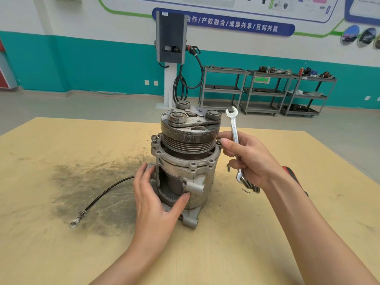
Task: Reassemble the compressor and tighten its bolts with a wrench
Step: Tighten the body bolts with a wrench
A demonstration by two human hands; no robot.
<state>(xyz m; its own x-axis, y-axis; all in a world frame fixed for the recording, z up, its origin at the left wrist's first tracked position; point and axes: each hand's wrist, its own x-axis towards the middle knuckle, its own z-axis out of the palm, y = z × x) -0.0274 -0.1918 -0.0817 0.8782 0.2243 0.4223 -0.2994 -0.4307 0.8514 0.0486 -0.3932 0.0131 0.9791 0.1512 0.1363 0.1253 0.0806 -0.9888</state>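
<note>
While the left hand (153, 194) grips the upright compressor (186, 159) low on its left side, the right hand (247, 159) holds a wrench (234, 128) upright just right of it.

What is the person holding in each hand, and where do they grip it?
The right hand grips the wrench around the lower half of its shank. The left hand grips the compressor low on its housing.
</note>
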